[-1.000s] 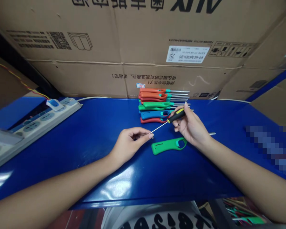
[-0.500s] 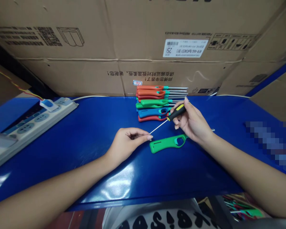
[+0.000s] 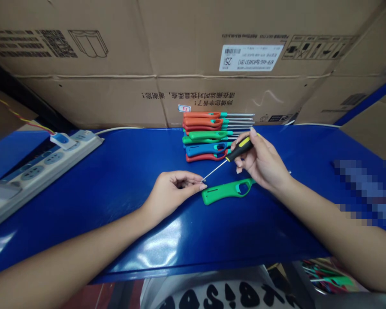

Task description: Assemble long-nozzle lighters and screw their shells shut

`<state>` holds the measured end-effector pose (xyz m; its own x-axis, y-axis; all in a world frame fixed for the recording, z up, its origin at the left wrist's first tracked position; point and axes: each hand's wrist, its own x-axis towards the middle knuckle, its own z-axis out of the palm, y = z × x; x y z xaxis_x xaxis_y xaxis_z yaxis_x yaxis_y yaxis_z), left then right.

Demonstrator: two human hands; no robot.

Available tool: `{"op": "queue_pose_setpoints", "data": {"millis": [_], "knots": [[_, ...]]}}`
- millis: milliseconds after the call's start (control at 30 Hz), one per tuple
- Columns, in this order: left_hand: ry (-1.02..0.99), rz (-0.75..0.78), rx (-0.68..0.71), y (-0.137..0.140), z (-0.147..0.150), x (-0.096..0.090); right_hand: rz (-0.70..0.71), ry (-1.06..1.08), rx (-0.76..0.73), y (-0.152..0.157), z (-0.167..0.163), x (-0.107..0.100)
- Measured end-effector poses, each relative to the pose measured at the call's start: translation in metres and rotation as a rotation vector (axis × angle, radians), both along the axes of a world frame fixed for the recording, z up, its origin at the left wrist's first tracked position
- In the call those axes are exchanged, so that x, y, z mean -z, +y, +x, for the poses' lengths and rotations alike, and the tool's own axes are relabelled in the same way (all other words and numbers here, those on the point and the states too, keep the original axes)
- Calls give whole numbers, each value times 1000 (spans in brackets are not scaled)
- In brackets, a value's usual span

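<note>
My right hand (image 3: 260, 161) is closed around the black and yellow handle of a screwdriver (image 3: 241, 148), its thin shaft slanting down to the left. The screwdriver's tip meets the pinched fingertips of my left hand (image 3: 176, 191); whatever sits between them is too small to make out. Just right of those fingertips, a green long-nosed lighter (image 3: 223, 192) lies flat on the blue table, its metal nozzle partly behind my right hand. Farther back, several orange, green, blue and red lighters (image 3: 206, 136) are stacked with their nozzles to the right.
A white power strip (image 3: 45, 167) with a plug in it runs along the left side of the blue table (image 3: 128, 159). Behind stands a large cardboard box (image 3: 186, 51). A blurred-out patch (image 3: 366, 189) covers something at the right. Below the front edge are more lighters (image 3: 334, 277).
The view has shifted slightly. Both hands and the screwdriver keep nearly the same pose, with the tip still at my left fingertips.
</note>
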<state>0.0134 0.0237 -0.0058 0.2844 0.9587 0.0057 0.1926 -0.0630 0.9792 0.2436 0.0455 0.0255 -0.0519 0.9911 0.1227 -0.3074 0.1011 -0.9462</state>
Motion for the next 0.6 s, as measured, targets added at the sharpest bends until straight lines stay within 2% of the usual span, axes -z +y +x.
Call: {"op": "queue_pose_setpoints", "data": {"millis": [600], "knots": [[57,107,64,-1,-2,1,45,-26,12,-1,1,-5]]}}
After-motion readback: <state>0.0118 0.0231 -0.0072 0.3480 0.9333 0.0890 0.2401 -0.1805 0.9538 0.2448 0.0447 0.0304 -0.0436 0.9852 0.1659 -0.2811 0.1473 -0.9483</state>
